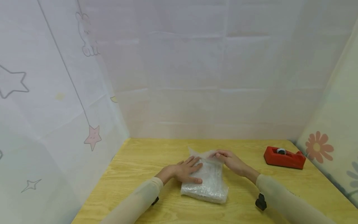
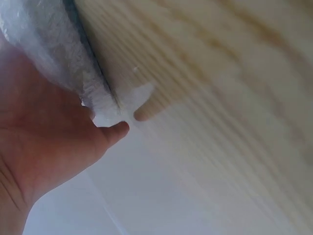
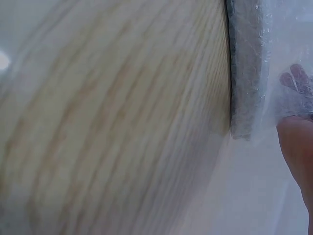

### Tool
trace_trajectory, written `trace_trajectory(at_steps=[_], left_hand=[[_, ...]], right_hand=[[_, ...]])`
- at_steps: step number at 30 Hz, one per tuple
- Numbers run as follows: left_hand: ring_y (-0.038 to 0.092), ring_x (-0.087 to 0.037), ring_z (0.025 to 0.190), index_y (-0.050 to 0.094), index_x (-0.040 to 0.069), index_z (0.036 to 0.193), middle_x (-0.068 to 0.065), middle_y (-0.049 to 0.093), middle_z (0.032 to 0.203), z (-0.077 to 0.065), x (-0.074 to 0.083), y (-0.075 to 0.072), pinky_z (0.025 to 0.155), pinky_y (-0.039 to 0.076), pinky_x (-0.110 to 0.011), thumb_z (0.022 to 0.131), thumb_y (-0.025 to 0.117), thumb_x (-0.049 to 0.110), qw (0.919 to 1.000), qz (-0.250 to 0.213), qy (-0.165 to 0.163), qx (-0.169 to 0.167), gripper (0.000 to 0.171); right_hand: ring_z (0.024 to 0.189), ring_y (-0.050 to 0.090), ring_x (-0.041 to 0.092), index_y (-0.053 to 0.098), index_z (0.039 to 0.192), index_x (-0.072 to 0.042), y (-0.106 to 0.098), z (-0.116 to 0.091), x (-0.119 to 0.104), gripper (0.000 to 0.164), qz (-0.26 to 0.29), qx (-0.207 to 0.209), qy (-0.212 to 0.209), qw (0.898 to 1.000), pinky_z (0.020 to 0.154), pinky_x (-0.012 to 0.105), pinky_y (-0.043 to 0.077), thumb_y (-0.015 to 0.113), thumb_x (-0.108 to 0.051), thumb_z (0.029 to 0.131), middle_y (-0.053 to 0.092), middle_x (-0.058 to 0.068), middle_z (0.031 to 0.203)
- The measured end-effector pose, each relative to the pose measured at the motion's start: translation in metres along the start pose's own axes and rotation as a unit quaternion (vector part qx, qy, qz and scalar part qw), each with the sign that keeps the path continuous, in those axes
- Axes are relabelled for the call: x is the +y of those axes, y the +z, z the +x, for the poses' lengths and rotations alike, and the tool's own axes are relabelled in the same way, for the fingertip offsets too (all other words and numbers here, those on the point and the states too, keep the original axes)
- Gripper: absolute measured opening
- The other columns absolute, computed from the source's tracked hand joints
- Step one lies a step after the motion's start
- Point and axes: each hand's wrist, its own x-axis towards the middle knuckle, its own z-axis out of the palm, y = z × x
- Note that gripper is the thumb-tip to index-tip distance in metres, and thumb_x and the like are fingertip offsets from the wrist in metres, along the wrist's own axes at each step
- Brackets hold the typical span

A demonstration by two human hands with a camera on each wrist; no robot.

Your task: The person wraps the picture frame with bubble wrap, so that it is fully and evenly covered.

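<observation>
A flat rectangular package in clear bubble wrap (image 1: 210,182) lies on the wooden table. My left hand (image 1: 188,171) rests on its left side, palm down with the fingers spread and straight. At the package's far end my right hand (image 1: 230,160) pinches a loose flap of the wrap (image 1: 205,153) between thumb and fingers, lifted a little above the package. In the left wrist view the left hand (image 2: 54,132) lies against the crinkled wrap (image 2: 54,44). The right wrist view has the right thumb (image 3: 298,142) at the wrap, with fingers showing through the film.
A red tape dispenser (image 1: 284,158) with a roll of tape stands at the table's far right. The yellow wood-grain table (image 1: 145,152) meets a pale curtain-like backdrop (image 1: 190,77) behind and printed sheets at both sides.
</observation>
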Motion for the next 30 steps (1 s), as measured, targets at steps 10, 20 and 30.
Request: trace_trajectory(at_steps=[10,20,30], left_hand=[[0.007,-0.037,0.153,0.029,0.026,0.163,-0.011,0.008,0.169,0.002,0.011,0.019,0.116,0.014,-0.063,0.108,0.028,0.056,0.9920,0.038,-0.056,0.107,0.062],[0.031,-0.042,0.143,0.025,0.018,0.155,-0.024,0.025,0.159,0.010,0.013,0.037,0.109,0.032,-0.060,0.091,0.069,0.059,0.9470,-0.061,-0.129,0.288,0.089],[0.013,-0.044,0.149,0.006,0.022,0.165,-0.021,0.001,0.167,0.007,0.006,0.030,0.113,0.018,-0.065,0.088,0.076,0.054,0.9462,-0.041,-0.034,0.319,0.110]], right_hand=[[0.137,0.043,0.034,0.063,0.134,-0.003,0.003,-0.005,0.008,0.039,0.058,0.013,0.005,0.998,0.111,0.061,0.030,0.045,-0.029,0.111,0.055,0.014,0.142],[0.139,0.039,0.032,0.067,0.132,-0.011,0.002,-0.011,0.008,0.037,0.023,0.033,0.014,0.999,0.110,0.056,0.030,0.044,-0.031,0.111,0.054,0.008,0.145],[0.135,0.046,0.031,0.065,0.134,-0.006,0.001,-0.013,0.014,0.036,-0.017,-0.015,-0.024,0.999,0.110,0.057,0.031,0.045,-0.025,0.111,0.057,0.011,0.141]])
